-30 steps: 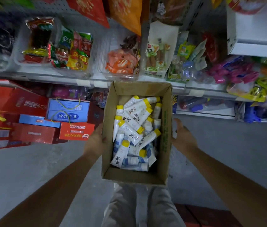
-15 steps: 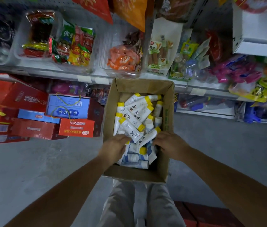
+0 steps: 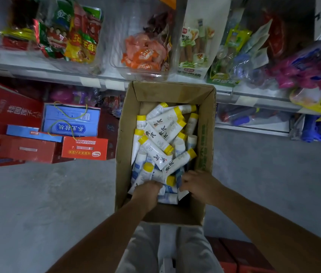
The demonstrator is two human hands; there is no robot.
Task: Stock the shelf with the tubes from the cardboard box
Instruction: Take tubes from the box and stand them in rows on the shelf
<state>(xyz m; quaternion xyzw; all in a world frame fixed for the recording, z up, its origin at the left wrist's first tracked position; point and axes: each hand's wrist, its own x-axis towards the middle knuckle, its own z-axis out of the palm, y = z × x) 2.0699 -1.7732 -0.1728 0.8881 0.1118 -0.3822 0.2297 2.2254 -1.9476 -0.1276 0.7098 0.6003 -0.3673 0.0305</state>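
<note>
An open cardboard box (image 3: 123, 134) rests on my knees, pointing toward the shelf (image 3: 61, 74). Inside lies a loose heap of several white tubes (image 3: 160, 134) with yellow caps and black lettering, plus blue-and-white ones near me. Both my hands are inside the near end of the box. My left hand (image 3: 147, 192) curls over the lower end of a yellow-capped tube (image 3: 146, 173). My right hand (image 3: 200, 184) has its fingers curled round a blue-white tube (image 3: 177, 179). The fingertips of both are hidden among the tubes.
Clear bins of snack packets (image 3: 146, 54) line the shelf above the box. Red and blue gift cartons (image 3: 71, 123) are stacked on the grey floor at left. More packets and toys (image 3: 303, 71) fill the right side. A red stool (image 3: 240, 255) sits under me.
My hands left the outer sides of the box, went into its near end, and now dig lower among the tubes. The view has moved closer to the box.
</note>
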